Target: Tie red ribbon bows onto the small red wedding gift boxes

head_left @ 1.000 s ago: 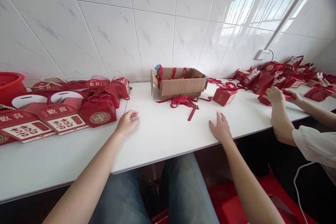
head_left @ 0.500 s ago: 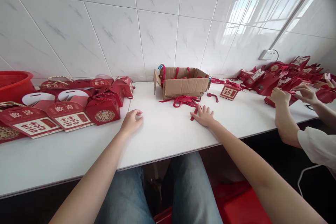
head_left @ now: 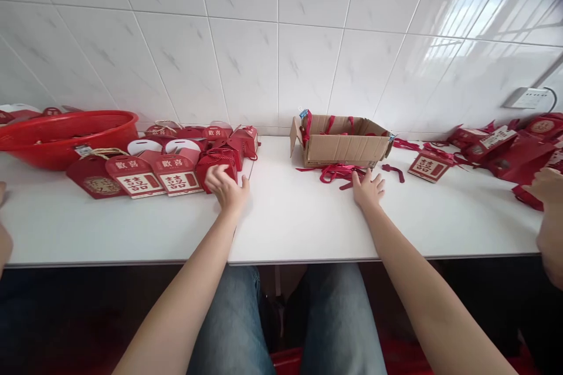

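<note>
My left hand [head_left: 226, 187] is raised at the near right corner of a red gift box [head_left: 203, 171], its fingers apart and partly in front of the box; whether it touches the box I cannot tell. On the white table [head_left: 303, 217] rests my right hand [head_left: 368, 188], fingers spread, holding nothing. Beside its fingertips lie a tangle of red ribbons [head_left: 336, 173] and a dark red strip [head_left: 347, 185]. Behind them stands an open cardboard box [head_left: 343, 149] with red ribbons hanging over its edges.
Several red gift boxes [head_left: 176, 173] stand at left, near a red plastic basin [head_left: 70, 140]. To the right sits a small red gift box [head_left: 428, 165], then a pile of more boxes [head_left: 514, 146]. Other people's hands [head_left: 549, 193] show at both edges. A tiled wall [head_left: 246, 70] closes the back.
The view has turned left, bringing the whole basin in. My left hand has moved over to the red gift box and opened its fingers. My right hand stays by the ribbons.
</note>
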Demonstrator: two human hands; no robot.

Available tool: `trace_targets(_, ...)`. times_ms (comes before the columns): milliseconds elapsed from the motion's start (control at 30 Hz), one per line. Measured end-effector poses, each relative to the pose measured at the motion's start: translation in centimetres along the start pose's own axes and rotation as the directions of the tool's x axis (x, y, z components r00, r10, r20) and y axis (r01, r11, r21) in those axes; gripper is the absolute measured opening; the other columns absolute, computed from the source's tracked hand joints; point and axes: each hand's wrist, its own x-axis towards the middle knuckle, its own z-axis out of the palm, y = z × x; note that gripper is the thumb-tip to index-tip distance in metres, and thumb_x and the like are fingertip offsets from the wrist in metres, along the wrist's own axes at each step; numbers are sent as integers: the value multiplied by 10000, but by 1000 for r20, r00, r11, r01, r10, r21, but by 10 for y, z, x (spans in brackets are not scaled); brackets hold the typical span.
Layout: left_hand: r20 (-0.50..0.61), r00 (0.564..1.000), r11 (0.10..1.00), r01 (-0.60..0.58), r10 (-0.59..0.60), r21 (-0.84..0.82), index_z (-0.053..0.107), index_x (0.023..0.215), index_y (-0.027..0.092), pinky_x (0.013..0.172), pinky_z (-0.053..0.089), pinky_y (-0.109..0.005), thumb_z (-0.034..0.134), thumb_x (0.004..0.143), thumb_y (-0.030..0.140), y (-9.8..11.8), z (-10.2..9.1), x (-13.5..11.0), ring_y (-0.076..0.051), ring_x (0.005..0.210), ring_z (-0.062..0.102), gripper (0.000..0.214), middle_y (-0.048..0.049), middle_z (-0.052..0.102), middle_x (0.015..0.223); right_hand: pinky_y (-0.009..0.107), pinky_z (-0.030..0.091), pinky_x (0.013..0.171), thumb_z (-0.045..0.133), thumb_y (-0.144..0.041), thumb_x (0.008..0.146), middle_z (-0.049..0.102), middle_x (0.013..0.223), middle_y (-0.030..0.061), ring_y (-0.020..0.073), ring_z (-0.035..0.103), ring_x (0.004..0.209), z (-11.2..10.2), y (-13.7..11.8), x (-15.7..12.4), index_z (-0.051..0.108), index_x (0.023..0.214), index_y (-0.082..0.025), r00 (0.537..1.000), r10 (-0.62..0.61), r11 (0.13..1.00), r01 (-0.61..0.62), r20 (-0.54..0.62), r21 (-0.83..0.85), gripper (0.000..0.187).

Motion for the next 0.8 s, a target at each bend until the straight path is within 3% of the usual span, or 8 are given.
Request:
trace_targets(33,-88,995,999,48,-46,26,371,1149,130,1072,220,-497,691,643,251,-1,-2,2,-342,1271,269,611,-193,314,1288,551,107,1100,193,-643,869,57,1562,164,338,10,1434,-1,1,0,161,1487,-211,1000,3,999,-3,-13,33,755)
trace_targets(100,-154,980,990,134,-127,35,302,1205,131,1072,205,-512,760,581,329,-3,-4,6,-348,1283,257,799,-199,296,1296,532,124,1105,226,-626,868,87,1559,160,331,41,1433,-2,3,0,192,1478,-215,1000,9,996,-7,-28,89,737)
trace_targets(233,-162,938,949,314,-307,19,199,1304,167,1043,213,-564,813,499,453,-3,-8,12,-390,1316,214,1052,-222,228,1380,525,132,1108,263,-600,869,132,1549,164,329,81,1427,-2,5,1,238,1462,-203,999,16,986,-8,-46,165,714)
trace_targets(367,-139,905,913,408,-402,18,207,1318,159,1019,239,-594,823,496,410,-6,-10,15,-417,1314,229,1057,-235,261,1373,530,122,1109,298,-566,869,163,1539,168,323,93,1424,-3,4,-1,255,1453,-193,998,19,974,-4,-64,226,694)
trace_targets(467,-138,934,944,331,-330,-23,257,1293,151,1047,244,-568,805,526,337,-10,-11,15,-394,1299,277,961,-208,316,1322,545,114,1103,340,-535,859,189,1526,178,342,109,1416,-5,2,-4,285,1436,-184,996,26,959,0,-88,284,678)
trace_targets(633,-188,982,978,-5,-35,-210,312,1192,178,1004,374,-456,792,530,311,-8,-7,9,-285,1164,415,829,-127,373,1202,551,116,1091,386,-423,842,198,1503,185,333,103,1402,-10,-7,-12,329,1393,-160,983,-11,908,86,-183,409,614)
trace_targets(700,-93,995,939,-65,36,-338,327,1140,187,900,459,-401,781,550,341,-4,0,4,-241,1076,471,760,-109,375,1170,513,124,1102,383,-364,839,258,1473,179,297,142,1392,-9,-16,-16,402,1332,-153,978,-83,868,166,-194,468,536)
trace_targets(800,151,981,874,-36,124,-485,349,1147,200,733,516,-318,754,595,354,10,12,-3,-220,1026,499,702,-104,379,1169,437,190,1104,433,-307,806,407,1383,154,248,265,1349,-4,-36,-22,584,1087,-167,964,-228,775,263,-135,575,348)
